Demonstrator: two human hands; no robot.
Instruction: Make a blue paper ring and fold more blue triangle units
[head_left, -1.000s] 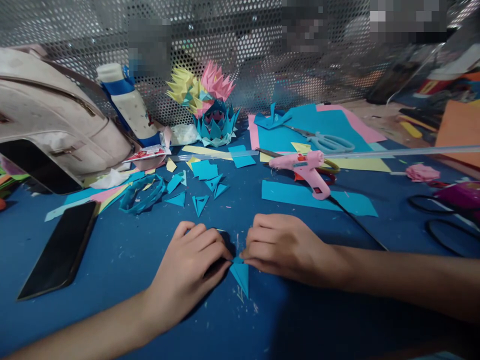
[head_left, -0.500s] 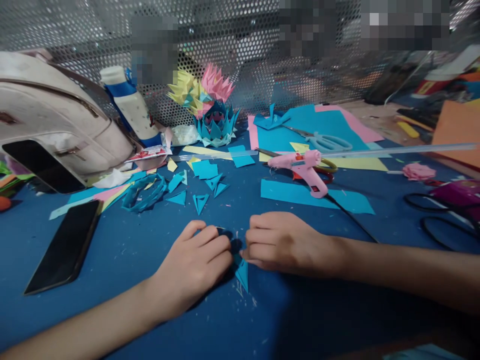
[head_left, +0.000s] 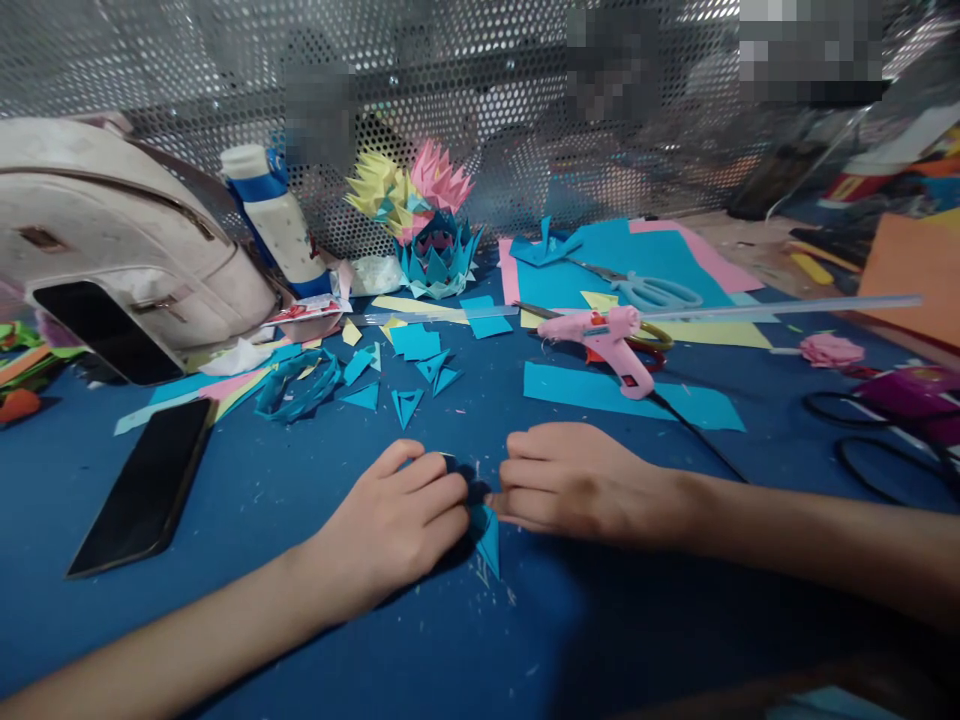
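Note:
A small folded blue paper piece [head_left: 489, 545] lies on the blue table between my hands, its point toward me. My left hand [head_left: 409, 510] has its fingers curled over the piece's left side, closed on it. My right hand [head_left: 559, 480] is closed too, its fingertips at the piece's upper right edge. The fingertips are partly hidden. Beyond them are several folded blue triangles [head_left: 406, 407], a ring of blue paper [head_left: 296, 385] and a blue paper strip [head_left: 630, 395] with a pink glue gun [head_left: 619, 350] over it.
Two phones [head_left: 146, 490] and a pale backpack [head_left: 112, 240] are at the left, near a bottle [head_left: 277, 225]. Paper flowers [head_left: 439, 255] stand at the back. Scissors [head_left: 652, 290] rest on blue sheets. A black cable [head_left: 697, 435] trails from the glue gun toward my right forearm.
The view has shifted slightly, so the table objects sit a little differently in it. My hands remain at the folded piece, with my right fingers slightly farther from my left.

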